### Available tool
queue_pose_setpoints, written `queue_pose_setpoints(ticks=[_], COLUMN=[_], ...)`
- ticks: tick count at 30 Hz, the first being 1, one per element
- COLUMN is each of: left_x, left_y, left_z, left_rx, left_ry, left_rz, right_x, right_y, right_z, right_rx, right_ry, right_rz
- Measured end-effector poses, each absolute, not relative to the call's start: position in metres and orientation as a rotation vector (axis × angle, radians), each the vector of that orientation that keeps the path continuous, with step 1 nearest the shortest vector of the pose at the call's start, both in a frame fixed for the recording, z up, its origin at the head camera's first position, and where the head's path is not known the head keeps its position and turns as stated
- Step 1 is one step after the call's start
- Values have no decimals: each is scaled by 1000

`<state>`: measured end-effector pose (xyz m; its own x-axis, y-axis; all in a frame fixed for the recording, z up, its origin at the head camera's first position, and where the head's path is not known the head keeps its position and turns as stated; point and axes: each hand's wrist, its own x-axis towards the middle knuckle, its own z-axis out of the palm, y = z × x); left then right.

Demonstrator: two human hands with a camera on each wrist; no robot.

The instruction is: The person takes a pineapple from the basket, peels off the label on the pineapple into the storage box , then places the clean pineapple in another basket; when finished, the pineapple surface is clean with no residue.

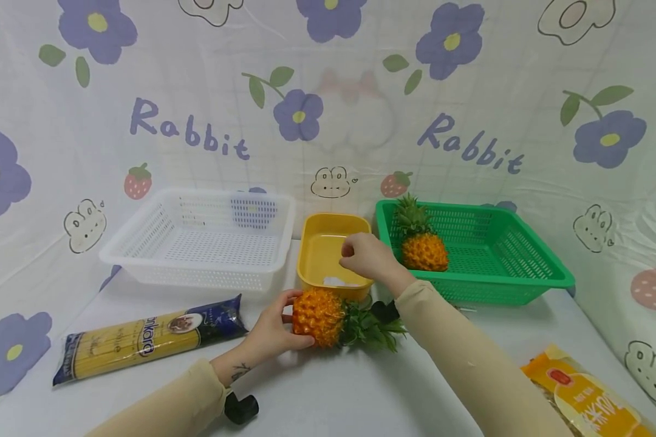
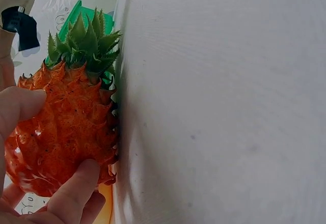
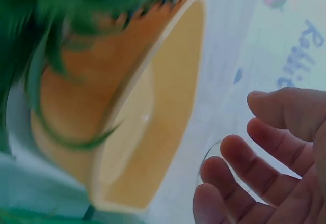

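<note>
An orange pineapple (image 1: 318, 317) with a green crown lies on its side on the white table, crown to the right. My left hand (image 1: 276, 328) grips its body from the left, and the left wrist view has thumb and fingers spread round the spiky orange skin (image 2: 66, 127). Over the yellow container (image 1: 302, 255) hovers my right hand (image 1: 367, 254). In the right wrist view that hand (image 3: 275, 168) has loosely bent fingers with nothing between them. Small whitish pieces (image 1: 336, 281) lie at the container's near end.
A white basket (image 1: 197, 279) stands at the left. At the right, a green basket (image 1: 486, 288) holds another pineapple (image 1: 423, 252). A pack of spaghetti (image 1: 147, 340) lies front left, and an orange-yellow food bag (image 1: 590, 394) lies front right. A patterned cloth hangs behind.
</note>
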<state>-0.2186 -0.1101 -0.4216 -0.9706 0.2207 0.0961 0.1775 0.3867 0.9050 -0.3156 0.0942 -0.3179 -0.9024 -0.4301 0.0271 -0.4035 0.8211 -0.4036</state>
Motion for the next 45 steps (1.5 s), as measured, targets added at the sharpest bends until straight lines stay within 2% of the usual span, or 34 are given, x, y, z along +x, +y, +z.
queue_pose_setpoints(ticks=[9,20,30,36,41,45], left_x=[-218,-216,-217,-211,-200,-194], left_y=[-111,-111,-112,-118,-131,-146], left_z=[-420,-419,-420,-415,-402,-382], left_rx=[369,372,374,290,190,140], left_ry=[2565,2586,2566,2550,2673,2762], left_rz=[1681,1668,1679,1681,1665,1821], right_x=[-283,-245,-239,-237,-236,-235], right_y=[74,67,59,55,54,54], right_z=[-312,-326,-343,-350,-352,-353], right_rx=[-790,-855,-781,-780,-786,-792], right_ry=[2815,2675,2738,2792,2815,2825], right_rz=[-623,-444,-367,-310,-294,-285])
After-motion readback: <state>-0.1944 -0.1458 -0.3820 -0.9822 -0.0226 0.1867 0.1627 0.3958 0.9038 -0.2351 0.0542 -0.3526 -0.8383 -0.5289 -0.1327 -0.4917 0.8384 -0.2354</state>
